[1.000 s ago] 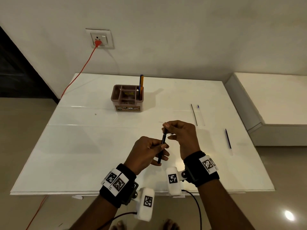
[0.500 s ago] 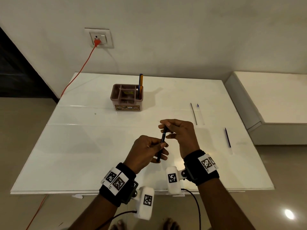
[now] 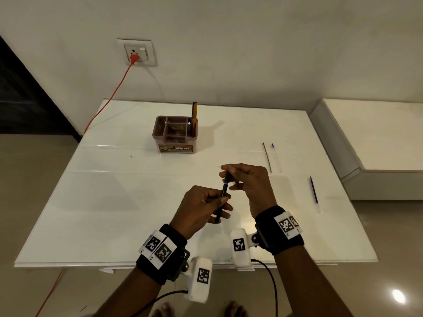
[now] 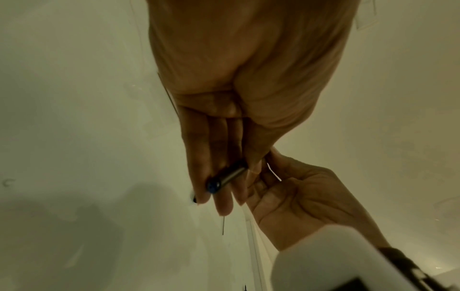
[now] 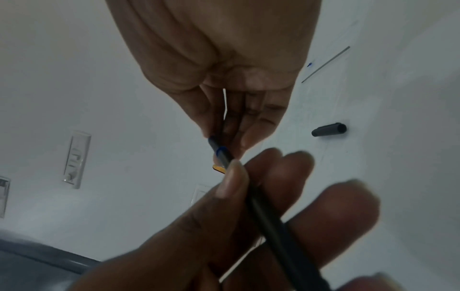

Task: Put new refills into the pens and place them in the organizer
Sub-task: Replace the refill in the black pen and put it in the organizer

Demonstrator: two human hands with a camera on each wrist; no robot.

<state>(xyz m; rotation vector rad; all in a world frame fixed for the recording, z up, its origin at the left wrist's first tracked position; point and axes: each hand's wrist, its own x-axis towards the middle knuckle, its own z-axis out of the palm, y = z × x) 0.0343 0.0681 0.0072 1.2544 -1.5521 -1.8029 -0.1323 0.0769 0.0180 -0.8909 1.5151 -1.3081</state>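
A: Where is the slim black pen barrel (image 3: 221,203)?

B: Above the white table (image 3: 114,202), nearer the person than the brown plastic organizer (image 3: 175,133). The left hand (image 3: 201,209) curls round it; the right hand (image 3: 248,183) pinches its blue-ringed tip.

A: What could go wrong?

B: A crooked twist could cross the thread, or the tip could slip from the fingers.

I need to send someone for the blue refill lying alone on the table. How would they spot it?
On the glossy white table, look at the right side, near the edge. The thin blue refill lies alone there, nearer the person than the grey refill, and is dark blue with a clear end.
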